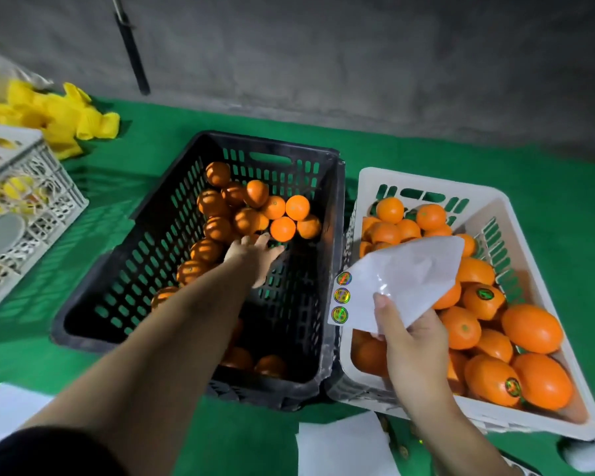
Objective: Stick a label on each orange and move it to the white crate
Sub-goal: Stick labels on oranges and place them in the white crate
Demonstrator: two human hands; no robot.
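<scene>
A black crate [152, 255] in the middle holds several unlabelled oranges [282, 228], mostly along its left and far side. My left hand [255, 255] reaches down into it, fingers spread and holding nothing, just short of the oranges. To the right stands the white crate [488, 207], filled with oranges, some with round shiny labels [484, 293]. Over its near left corner my right hand [409, 341] grips a white label sheet [402, 276] with three round stickers [341, 296] along its left edge.
A green cloth [426, 146] covers the table. Another white crate [24, 201] with yellow foam nets stands at the far left, with loose yellow nets [66, 115] behind it. Used white sheets lie at the near edge [340, 448] and lower left [11, 407]. A grey wall rises behind.
</scene>
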